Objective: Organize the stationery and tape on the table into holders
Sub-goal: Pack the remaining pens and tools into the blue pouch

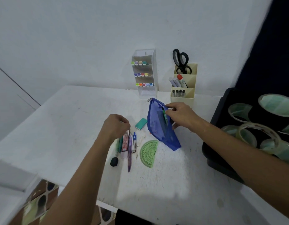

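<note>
A blue mesh zip pouch stands tilted on the white table. My right hand grips its open top edge, where a green pen pokes in. My left hand is closed over the top of a red patterned box lying among a green item, a purple pen and a blue compass. A green protractor, a teal eraser and a black eraser lie loose nearby.
A white tiered holder with coloured markers and a cream holder with scissors and markers stand at the back by the wall. A black tray with several tape rolls sits at the right. Patterned floor shows below the table's front edge.
</note>
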